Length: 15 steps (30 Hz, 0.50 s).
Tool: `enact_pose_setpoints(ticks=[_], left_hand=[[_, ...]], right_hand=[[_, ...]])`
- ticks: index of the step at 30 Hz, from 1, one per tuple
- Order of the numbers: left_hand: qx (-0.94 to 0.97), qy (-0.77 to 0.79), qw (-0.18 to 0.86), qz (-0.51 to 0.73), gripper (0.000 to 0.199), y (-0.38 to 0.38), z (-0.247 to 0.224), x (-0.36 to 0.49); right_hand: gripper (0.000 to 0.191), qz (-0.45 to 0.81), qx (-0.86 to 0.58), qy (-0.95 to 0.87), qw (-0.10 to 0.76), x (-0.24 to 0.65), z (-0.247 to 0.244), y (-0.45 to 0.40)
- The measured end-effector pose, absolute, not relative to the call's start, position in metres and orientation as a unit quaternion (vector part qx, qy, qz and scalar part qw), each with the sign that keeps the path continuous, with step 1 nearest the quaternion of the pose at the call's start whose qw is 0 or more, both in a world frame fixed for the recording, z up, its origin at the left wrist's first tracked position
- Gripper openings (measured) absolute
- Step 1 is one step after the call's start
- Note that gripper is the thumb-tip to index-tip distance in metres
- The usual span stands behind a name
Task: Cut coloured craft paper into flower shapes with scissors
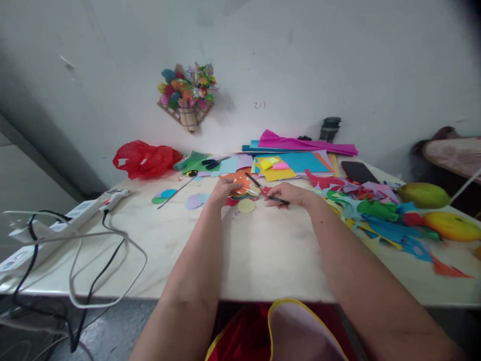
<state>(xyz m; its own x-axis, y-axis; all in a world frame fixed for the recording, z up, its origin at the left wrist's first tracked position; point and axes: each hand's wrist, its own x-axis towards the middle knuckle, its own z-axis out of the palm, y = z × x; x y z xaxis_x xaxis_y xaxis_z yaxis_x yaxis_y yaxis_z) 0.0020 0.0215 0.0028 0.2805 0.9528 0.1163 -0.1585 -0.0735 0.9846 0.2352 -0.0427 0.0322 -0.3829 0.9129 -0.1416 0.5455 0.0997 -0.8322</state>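
My left hand point(224, 190) has its fingers pinched at the edge of an orange paper piece point(240, 179) with pale spots. In my right hand point(286, 194) is a slim tool point(278, 199) with a black handle and a thin silver shaft that reaches left toward the orange paper. A black stick point(252, 179), perhaps a pen, lies just behind the shaft. Below the hands is a pale yellow paper circle point(246, 205), beside a small pile of coloured paper pieces partly hidden by my fingers. Lilac and blue circles point(196, 201) lie left of my left hand.
Coloured sheets point(308, 163) and scissors point(211, 163) lie at the back, near a red plastic bag point(146, 159). Paper scraps point(376, 208), a phone point(358, 172) and mangoes point(453, 225) are right. A power strip point(80, 210) with cables crosses the left side.
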Motion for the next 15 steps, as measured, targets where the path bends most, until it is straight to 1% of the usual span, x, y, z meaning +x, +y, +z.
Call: enact_pose_setpoints(ticks=[9,15], left_hand=[[0.562,0.359,0.574,0.475,0.029,0.0196,0.0044,0.0032],[0.571,0.367,0.564,0.469,0.034,0.0191,0.0058,0.0043]], right_hand=[[0.033,0.439,-0.509,-0.710,0.210,0.2355,0.0327,-0.0432],[0.035,0.440,-0.506,-0.712,0.207,0.2360,0.0317,-0.0422]])
